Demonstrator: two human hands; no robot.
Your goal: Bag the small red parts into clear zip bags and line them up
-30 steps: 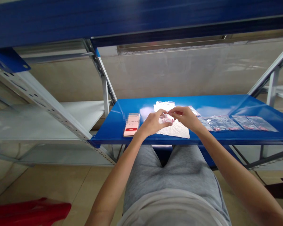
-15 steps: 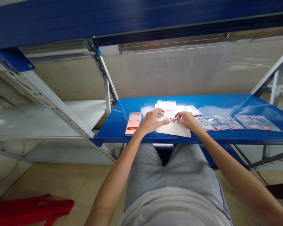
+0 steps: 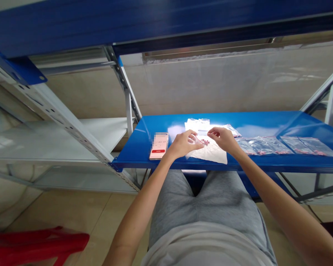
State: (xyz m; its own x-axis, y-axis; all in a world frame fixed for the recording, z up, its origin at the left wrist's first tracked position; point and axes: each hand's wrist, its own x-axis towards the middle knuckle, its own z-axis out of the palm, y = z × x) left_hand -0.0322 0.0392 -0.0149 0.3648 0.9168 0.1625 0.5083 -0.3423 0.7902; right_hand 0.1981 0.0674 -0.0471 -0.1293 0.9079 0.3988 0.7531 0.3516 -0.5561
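A small group of dark red beads (image 3: 205, 142) lies on a white cloth (image 3: 212, 154) at the front of the blue shelf. My left hand (image 3: 185, 143) is curled at the beads' left, thumb stretched toward them. From its fingers a thin reddish cord (image 3: 199, 139) seems to run to the beads; the far end is too fine to follow. Just above and right of the beads, my right hand (image 3: 223, 138) has thumb and forefinger pinched together. Whatever is between those fingertips is too small to make out.
A phone (image 3: 158, 146) showing a timer lies left of the cloth. Clear bags (image 3: 269, 145) with red pieces are lined up at the right. White packets (image 3: 199, 124) lie behind my hands. A metal upright (image 3: 69, 122) stands left; a red stool (image 3: 39, 244) is on the floor.
My right hand has lifted back from the beads, its fingertips now higher and apart from them. My left hand stays beside the beads. The view has shifted slightly.
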